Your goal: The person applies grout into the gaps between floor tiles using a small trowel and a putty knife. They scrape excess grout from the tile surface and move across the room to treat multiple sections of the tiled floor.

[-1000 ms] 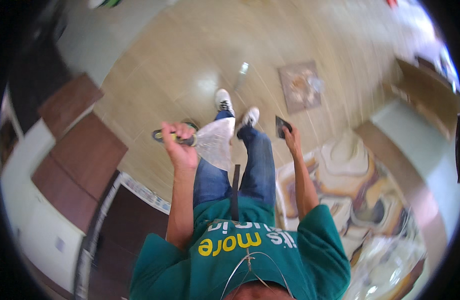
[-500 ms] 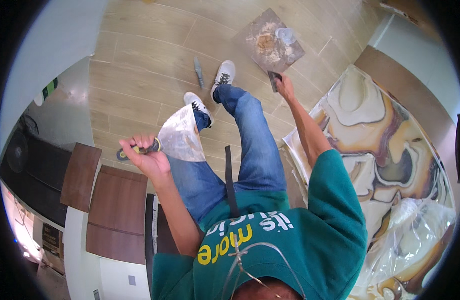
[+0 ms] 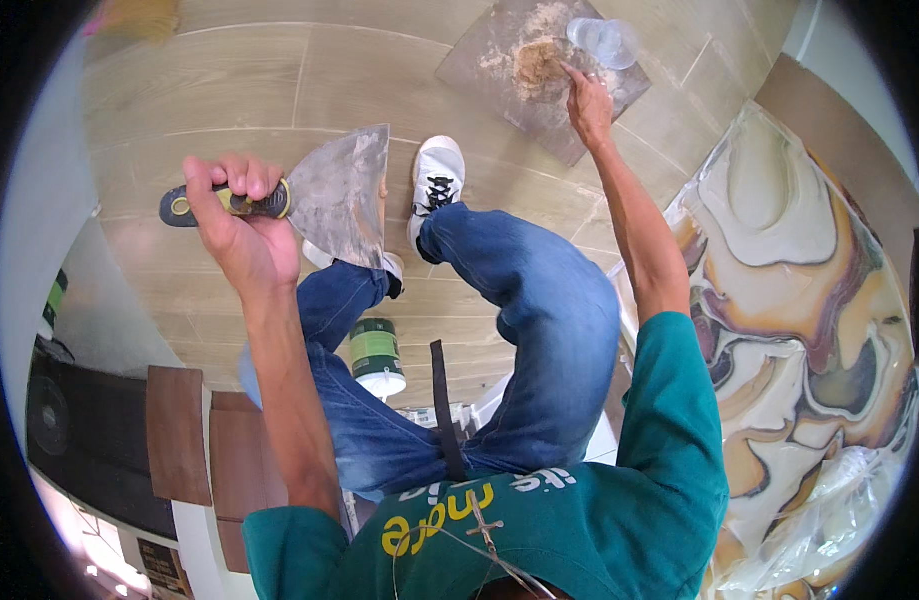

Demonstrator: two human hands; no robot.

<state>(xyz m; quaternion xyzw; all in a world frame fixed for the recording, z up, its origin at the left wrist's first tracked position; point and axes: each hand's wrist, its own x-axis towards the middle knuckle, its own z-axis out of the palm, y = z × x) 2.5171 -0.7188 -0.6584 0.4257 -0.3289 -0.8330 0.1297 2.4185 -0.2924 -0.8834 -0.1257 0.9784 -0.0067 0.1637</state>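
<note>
My left hand is wrapped round the black-and-yellow handle of a wide metal putty knife, its blade held over my legs. My right hand reaches to a square grey board on the floor, fingertips at a pile of tan powdery material; whatever those fingers hold is too hidden to make out. A translucent plastic container lies on the board beside the pile. A green bucket with a white lid shows between my bent legs.
A marble-patterned panel, partly under plastic wrap, lies along the right beside a brown strip. Brown wooden panels and a black surface are at the lower left. Yellow bristles show at the upper left edge.
I have bent lower. My right hand has moved forward onto the board, the dark scraper it held no longer clearly visible. The putty knife has risen nearer the camera, and the bucket has appeared.
</note>
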